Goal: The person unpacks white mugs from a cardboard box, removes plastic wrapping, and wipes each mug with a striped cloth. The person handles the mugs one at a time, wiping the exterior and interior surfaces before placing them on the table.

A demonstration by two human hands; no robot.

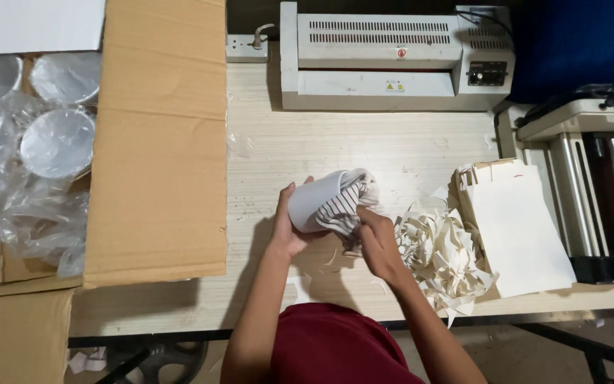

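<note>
Over the tabletop's middle, near its front edge, my left hand clamps a white cup, its long axis lying leftward. My right hand, fingers pinched, works a striped cloth at the mouth (inside hidden; paper scraps beside).

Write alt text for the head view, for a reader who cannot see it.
A person's left hand holds a white cup while the right hand pushes a striped cloth into it, above a pale wooden table. Paper scraps lie right; a cardboard box of wrapped cups sits left.
</note>
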